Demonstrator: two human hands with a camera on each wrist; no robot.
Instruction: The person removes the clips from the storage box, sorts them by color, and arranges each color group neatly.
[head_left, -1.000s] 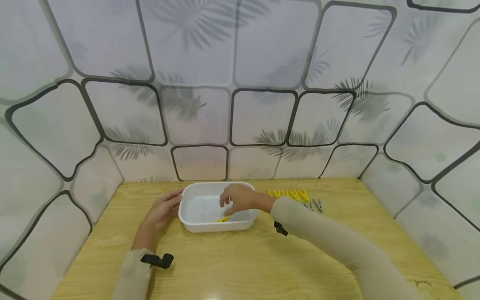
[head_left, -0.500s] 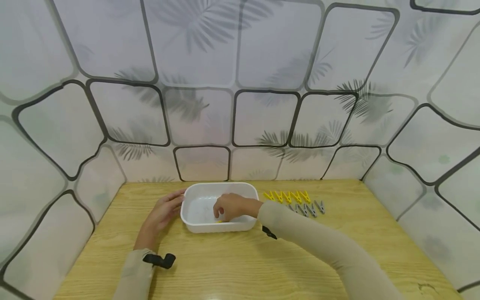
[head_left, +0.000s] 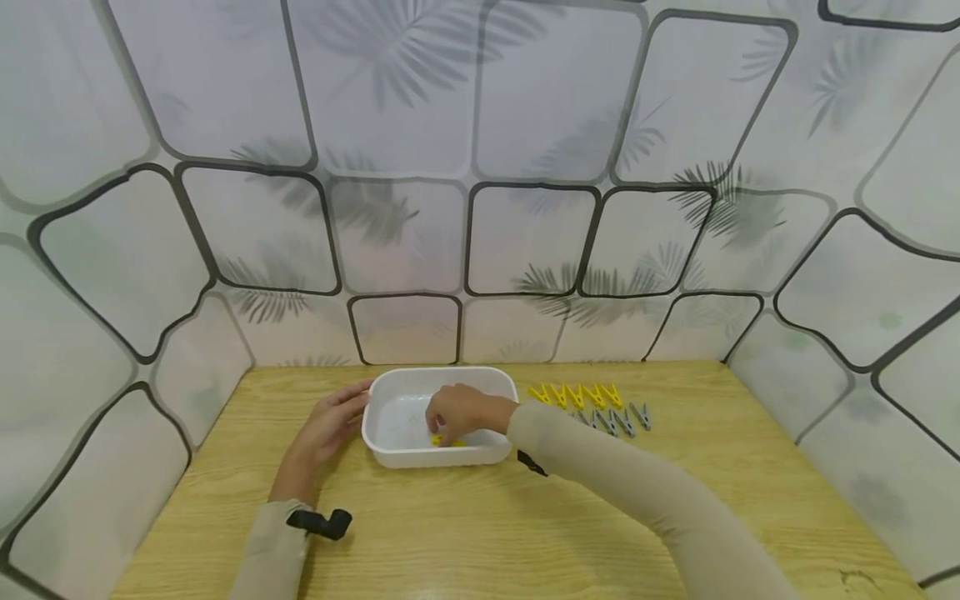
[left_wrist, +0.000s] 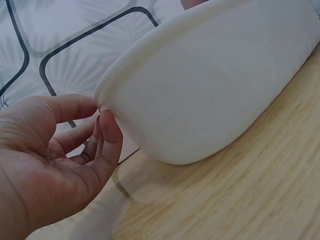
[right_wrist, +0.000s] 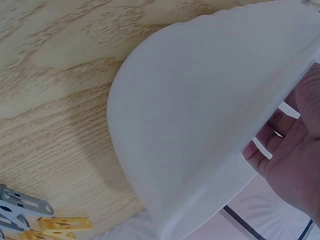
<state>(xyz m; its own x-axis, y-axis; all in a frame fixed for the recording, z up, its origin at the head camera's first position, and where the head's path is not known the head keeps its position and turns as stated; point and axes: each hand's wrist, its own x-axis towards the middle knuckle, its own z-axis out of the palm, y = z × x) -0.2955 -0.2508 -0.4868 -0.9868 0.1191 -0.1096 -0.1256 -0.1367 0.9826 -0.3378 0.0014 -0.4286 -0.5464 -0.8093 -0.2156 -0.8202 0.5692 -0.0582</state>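
A white plastic tub (head_left: 393, 457) stands on the table near the back wall. My left hand (head_left: 328, 427) is at its left end; in the left wrist view the fingertips (left_wrist: 108, 122) pinch the rim. My right hand (head_left: 461, 412) reaches down into the tub over its near wall, with fingers curled at a yellow clothespin (head_left: 456, 443) on the tub's bottom. Yellow shows on both sides of the fingertips, which partly cover it. In the right wrist view the tub wall hides the fingertips, and only the palm and part of the fingers (right_wrist: 274, 140) appear above the rim.
Right of the tub, a row of yellow clothespins (head_left: 575, 396) lies on the wooden table (head_left: 465, 533). In front of it is a row of grey clothespins (head_left: 624, 422), partly behind the right sleeve (head_left: 600, 442). A patterned wall (head_left: 405, 329) encloses the table's back and sides.
My right hand has lowered from above the tub to its bottom, its fingers closing in at the yellow clothespin. My left hand has stayed at the tub's left end.
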